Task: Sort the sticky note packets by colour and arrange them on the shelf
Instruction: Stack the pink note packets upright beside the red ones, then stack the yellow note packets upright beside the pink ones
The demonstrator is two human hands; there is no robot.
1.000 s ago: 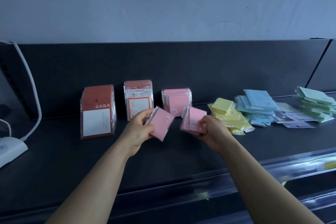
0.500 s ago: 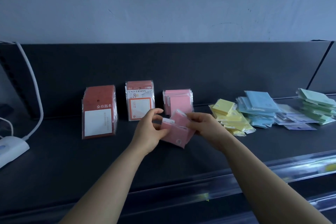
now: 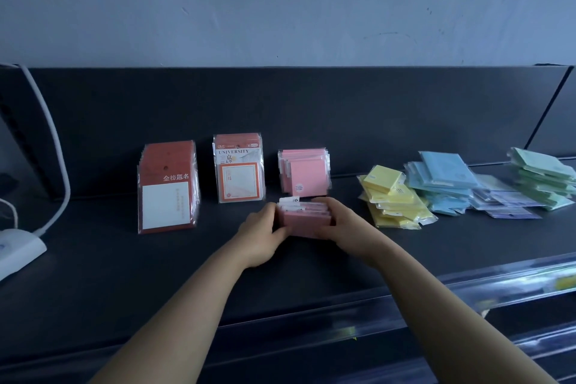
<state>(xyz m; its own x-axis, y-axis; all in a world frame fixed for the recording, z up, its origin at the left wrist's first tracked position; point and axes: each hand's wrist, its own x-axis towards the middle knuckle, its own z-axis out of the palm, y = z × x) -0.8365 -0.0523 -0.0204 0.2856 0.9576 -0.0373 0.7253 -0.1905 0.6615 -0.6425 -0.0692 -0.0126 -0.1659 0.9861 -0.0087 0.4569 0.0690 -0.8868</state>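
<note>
A small bundle of pink sticky note packets stands on edge on the dark shelf, squeezed between my left hand and my right hand. Just behind it an upright row of pink packets leans toward the back panel. Further left stand an orange "UNIVERSITY" row and a dark red row. To the right lie loose heaps: yellow packets, blue packets, lilac packets and green packets.
A white device with a white cable sits at the shelf's left end. A clear plastic price rail runs along the shelf's front edge. The dark back panel rises behind the packets.
The two hands, each holding pink packets apart, brought them together into one bundle and lowered it onto the shelf in front of the pink row.
</note>
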